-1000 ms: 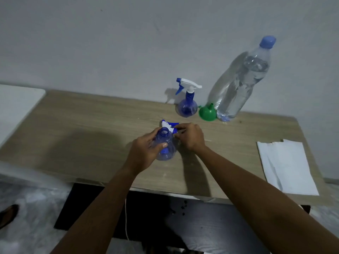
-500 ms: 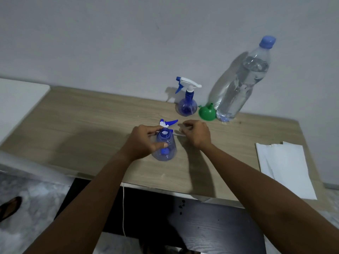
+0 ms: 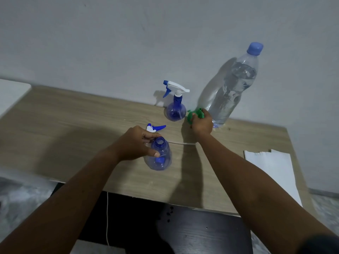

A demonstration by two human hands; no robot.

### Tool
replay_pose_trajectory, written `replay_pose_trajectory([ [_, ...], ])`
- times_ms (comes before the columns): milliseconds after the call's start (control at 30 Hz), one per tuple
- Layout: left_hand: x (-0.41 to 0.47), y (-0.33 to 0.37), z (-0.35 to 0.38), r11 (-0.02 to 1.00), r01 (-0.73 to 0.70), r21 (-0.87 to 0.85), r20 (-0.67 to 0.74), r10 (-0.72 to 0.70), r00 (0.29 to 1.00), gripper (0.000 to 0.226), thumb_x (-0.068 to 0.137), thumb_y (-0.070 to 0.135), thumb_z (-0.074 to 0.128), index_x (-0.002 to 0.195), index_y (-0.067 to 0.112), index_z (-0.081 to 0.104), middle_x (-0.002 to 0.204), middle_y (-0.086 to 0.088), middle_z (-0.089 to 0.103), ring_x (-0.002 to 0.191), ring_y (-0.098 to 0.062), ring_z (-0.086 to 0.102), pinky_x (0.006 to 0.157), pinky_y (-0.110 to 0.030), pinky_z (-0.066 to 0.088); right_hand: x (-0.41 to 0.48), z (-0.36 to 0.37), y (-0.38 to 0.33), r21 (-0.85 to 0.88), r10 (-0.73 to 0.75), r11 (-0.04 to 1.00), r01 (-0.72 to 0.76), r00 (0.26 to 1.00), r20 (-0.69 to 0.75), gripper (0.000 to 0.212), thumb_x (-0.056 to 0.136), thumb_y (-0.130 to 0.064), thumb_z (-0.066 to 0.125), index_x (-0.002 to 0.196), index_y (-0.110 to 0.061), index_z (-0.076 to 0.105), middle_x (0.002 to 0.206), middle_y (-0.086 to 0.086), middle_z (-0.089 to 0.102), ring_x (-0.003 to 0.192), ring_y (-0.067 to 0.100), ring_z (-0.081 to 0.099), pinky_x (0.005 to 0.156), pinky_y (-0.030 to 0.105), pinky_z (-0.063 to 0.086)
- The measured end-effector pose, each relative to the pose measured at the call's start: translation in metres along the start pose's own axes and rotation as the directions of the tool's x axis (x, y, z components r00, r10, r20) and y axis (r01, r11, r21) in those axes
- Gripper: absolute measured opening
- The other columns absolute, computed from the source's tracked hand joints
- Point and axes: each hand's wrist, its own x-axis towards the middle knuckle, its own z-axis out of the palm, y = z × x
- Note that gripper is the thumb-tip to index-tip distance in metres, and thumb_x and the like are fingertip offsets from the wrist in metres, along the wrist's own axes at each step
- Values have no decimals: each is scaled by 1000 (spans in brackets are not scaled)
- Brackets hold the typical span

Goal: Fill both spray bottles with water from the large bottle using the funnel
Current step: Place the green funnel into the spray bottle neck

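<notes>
At the back of the table, right hand grips the funnel — likely light, stiff, best held by its rim — left hand clasps the open spray bottle.

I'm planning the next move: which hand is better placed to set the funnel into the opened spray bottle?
Right. The right hand grips the green funnel beside the large bottle, while the left hand holds the opened spray bottle, its neck uncovered.
</notes>
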Motion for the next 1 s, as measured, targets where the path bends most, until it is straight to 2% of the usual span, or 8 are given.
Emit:
replay_pose_trajectory([
  [133,-2,-3,-1,1000,-7,-4,-1,7,1000,63,63,5,94,122,12,72,103,8,74,86,18,66,75,-2,49,1,-1,3,-79,4,997,-7,999,-43,29,93,-26,68,123,-23,66,117,7,70,110,29,65,95,37,50],
  [367,-9,-8,-4,996,-28,-83,-12,27,1000,59,65,2,92,120,11,73,107,7,77,101,-6,72,91,-18,55,-20,-18,7,-301,-109,948,101,994,-10,28,91,-21,69,119,-21,68,114,6,72,109,29,65,93,39,52],
  [500,-17,-8,-1,990,-54,-133,-28,51,998,56,70,0,88,121,13,71,108,5,76,101,-3,71,88,-14,54,-46,-40,-3,-241,-157,961,133,984,-83,25,87,-28,74,109,-19,69,102,4,73,95,26,66,89,37,54],
  [600,-23,-9,-1,986,-70,-152,-23,67,998,54,74,-1,85,123,14,69,107,10,75,101,-1,70,90,-15,54,-74,-53,-11,-14,-143,990,142,985,-97,17,73,-30,77,81,-21,64,79,0,73,74,21,70,78,39,59],
  [667,-27,-12,1,981,-86,-174,-40,80,996,52,75,1,85,120,22,70,110,8,76,109,-8,70,99,-25,53,-97,-60,-14,168,-77,983,75,997,0,21,71,-23,79,74,-18,59,75,3,72,64,18,69,68,38,58],
  [733,-30,-15,5,976,-107,-188,-46,100,994,49,78,4,83,122,22,70,115,4,76,114,-12,68,106,-35,50,-117,-65,-15,300,-31,954,-17,988,153,24,76,-15,81,76,-17,57,82,6,73,62,14,63,62,31,50],
  [867,-35,-22,8,972,-130,-195,-62,119,991,52,83,13,80,133,15,66,120,1,74,118,-14,66,112,-45,46,-142,-68,-17,441,33,857,-267,882,470,23,85,-14,77,106,-16,69,98,-1,76,69,8,60,68,23,44],
  [1000,-35,-23,7,974,-139,-177,-54,131,990,49,86,11,77,134,12,65,122,1,74,118,-13,66,112,-46,45,-151,-66,-19,468,44,816,-340,843,535,13,90,-7,70,103,-12,73,93,1,77,68,7,61,62,17,47],
])
